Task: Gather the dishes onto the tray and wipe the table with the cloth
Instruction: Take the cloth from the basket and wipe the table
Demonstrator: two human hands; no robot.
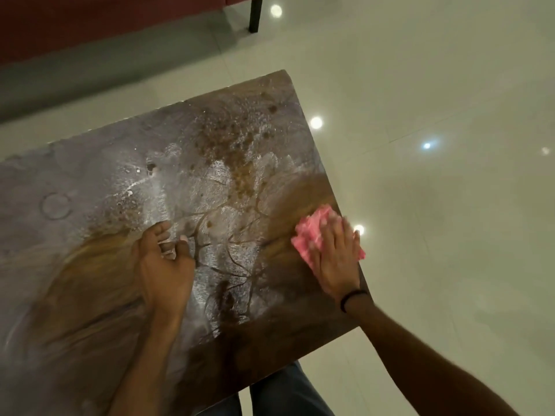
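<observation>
The right hand (336,253) is lying flat, fingers spread and slightly blurred, pressing a crumpled pink cloth (312,235) against the table (90,175) right at its right-hand edge. The cloth is bunching under the palm and fingers, with its folds poking out on the left of the hand and a corner showing past the fingers on the right, just over the edge. A dark band (353,298) is circling that wrist.

The left hand (163,262) is resting on the tabletop near its middle, well apart from the cloth, fingers curled loosely inward with the knuckles down; it is gripping nothing that can be made out.

The tabletop is showing a brown, veined stone pattern under a whitish, streaky film, with brown speckles (237,136) scattered toward the far corner and a faint ring mark (55,205) at the left. Around the cloth the surface is looking darker and free of film.

Beyond the table, glossy pale floor tiles (435,70) are reflecting ceiling lights, and a dark furniture leg (255,15) is standing at the top
</observation>
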